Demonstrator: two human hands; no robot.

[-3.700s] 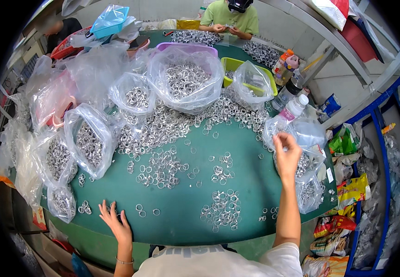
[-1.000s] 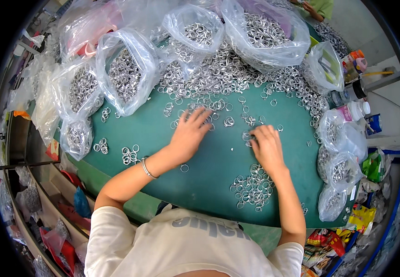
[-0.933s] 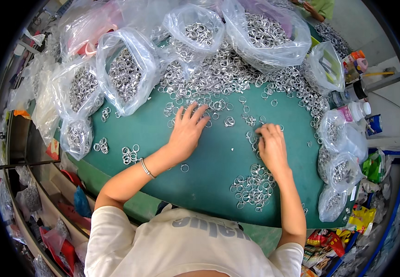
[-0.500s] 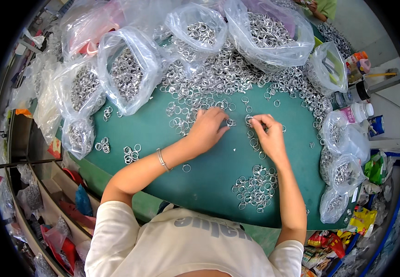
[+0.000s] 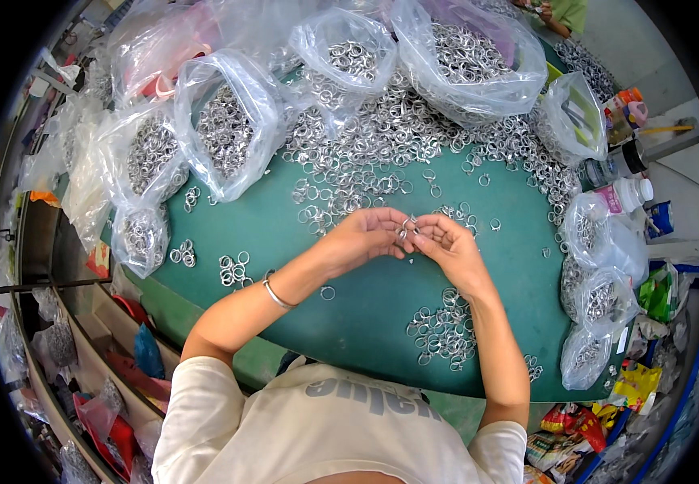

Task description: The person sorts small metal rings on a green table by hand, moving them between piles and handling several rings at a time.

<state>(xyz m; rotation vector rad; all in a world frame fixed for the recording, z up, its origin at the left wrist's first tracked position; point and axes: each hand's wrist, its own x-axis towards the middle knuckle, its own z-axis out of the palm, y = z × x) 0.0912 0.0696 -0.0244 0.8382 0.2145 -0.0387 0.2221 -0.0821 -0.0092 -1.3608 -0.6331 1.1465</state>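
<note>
My left hand (image 5: 359, 240) and my right hand (image 5: 456, 254) meet over the middle of the green table (image 5: 349, 315). Between their fingertips are small silver-coloured metal rings (image 5: 407, 227); both hands pinch them, and fingers partly cover them, so how many each holds is unclear. Just beyond my left hand lie loose rings (image 5: 341, 189), spreading from a large heap of rings (image 5: 402, 121). A smaller pile of rings (image 5: 444, 331) rests on the near side, beside my right forearm. One single ring (image 5: 328, 293) lies by my left wrist, which wears a bangle (image 5: 277, 294).
Clear plastic bags full of rings, such as one bag (image 5: 228, 133) and a larger one (image 5: 470, 60), line the far side. Small bags (image 5: 599, 302) and a white bottle (image 5: 632, 194) stand along the right edge. Shelves (image 5: 83, 355) are at the left. Another person's hand (image 5: 545, 11) shows far right.
My hands were apart over the table, each with rings at its fingertips. They have come together, the right moving left and the left slightly nearer me, and the rings now meet between them.
</note>
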